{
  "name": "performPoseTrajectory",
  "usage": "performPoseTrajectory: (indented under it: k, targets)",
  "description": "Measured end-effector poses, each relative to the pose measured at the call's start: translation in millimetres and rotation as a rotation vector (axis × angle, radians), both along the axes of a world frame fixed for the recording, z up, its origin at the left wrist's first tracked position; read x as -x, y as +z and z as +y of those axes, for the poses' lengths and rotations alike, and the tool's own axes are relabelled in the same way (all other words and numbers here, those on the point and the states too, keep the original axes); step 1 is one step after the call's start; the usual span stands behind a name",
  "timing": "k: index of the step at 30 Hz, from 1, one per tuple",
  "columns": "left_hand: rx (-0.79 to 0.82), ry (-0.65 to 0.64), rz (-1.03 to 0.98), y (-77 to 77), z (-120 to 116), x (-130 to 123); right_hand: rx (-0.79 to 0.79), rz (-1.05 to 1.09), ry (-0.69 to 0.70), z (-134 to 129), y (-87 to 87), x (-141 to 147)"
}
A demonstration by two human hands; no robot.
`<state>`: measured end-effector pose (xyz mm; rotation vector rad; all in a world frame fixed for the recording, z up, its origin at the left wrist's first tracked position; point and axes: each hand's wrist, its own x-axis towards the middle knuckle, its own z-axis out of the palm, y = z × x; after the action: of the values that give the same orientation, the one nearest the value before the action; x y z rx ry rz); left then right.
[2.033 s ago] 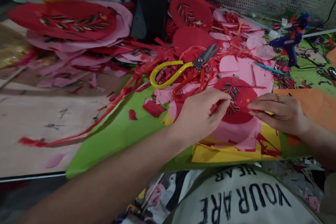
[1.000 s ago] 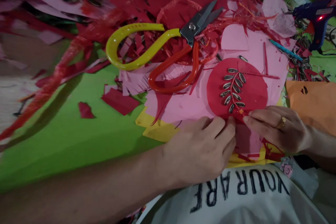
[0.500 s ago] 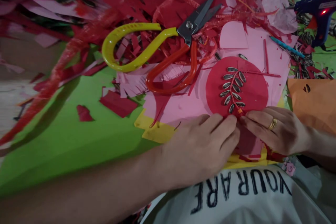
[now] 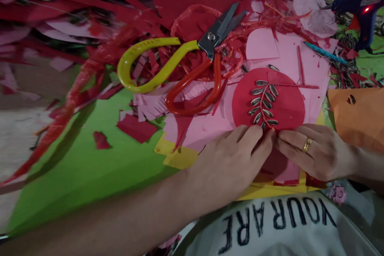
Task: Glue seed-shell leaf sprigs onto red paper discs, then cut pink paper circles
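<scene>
"What is seen at the red disc [image 4: 285,104]?"

"Along its near edge, the left-hand grip [image 4: 231,160] and the right-hand grip [image 4: 315,152] (a gold ring [image 4: 307,145] is worn on that one) are set close together; whatever may be pinched there is hidden."

"And what is borne by the disc?"

"Dark, striped seeds [image 4: 255,101], arranged on both sides of a red stem [image 4: 262,106], the lower end of which is met by the grips."

"How is the rest laid out?"

"Pink paper [image 4: 207,128] is spread beneath; scissors [image 4: 207,45], blades parted, are rested on red scraps [image 4: 153,60]; a blue glue gun [image 4: 368,12], its red light lit, is placed far right."
</scene>
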<state>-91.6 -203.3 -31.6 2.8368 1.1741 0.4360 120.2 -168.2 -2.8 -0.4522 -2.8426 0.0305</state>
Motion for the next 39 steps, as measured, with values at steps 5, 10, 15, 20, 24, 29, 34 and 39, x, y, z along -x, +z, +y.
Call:
performPoseTrajectory:
  k: [5, 10, 15, 20, 24, 29, 34, 39]
  targets:
    - [-0.021, -0.042, 0.007, 2.3, 2, 1, 0.010, -0.018, -0.007, 0, 1.0, 2]
    - [-0.014, -0.050, 0.014, 2.4, 2, 1, 0.097, 0.028, -0.061, 5, 4.1, -4]
    - [-0.040, -0.026, 0.022, -1.5, -2, 2, 0.075, 0.081, -0.135, 11, 2.2, -12]
    - [-0.056, -0.020, 0.036, -2.0, -2, 2, 0.060, 0.032, -0.141, 14, 1.0, -12]
    - [-0.072, -0.017, 0.030, -1.2, -2, 1, 0.057, -0.036, -0.107, 15, 1.8, -10]
    - [-0.075, -0.021, 0.048, 0.9, -1, 0, 0.061, 0.035, -0.083, 15, 0.0, -7]
    - [-0.087, -0.018, 0.072, 2.4, -1, 0, 0.083, 0.024, -0.062, 15, 0.2, -5]
    - [-0.089, -0.022, 0.067, 3.1, -2, 0, 0.083, -0.004, -0.051, 15, 0.7, -5]
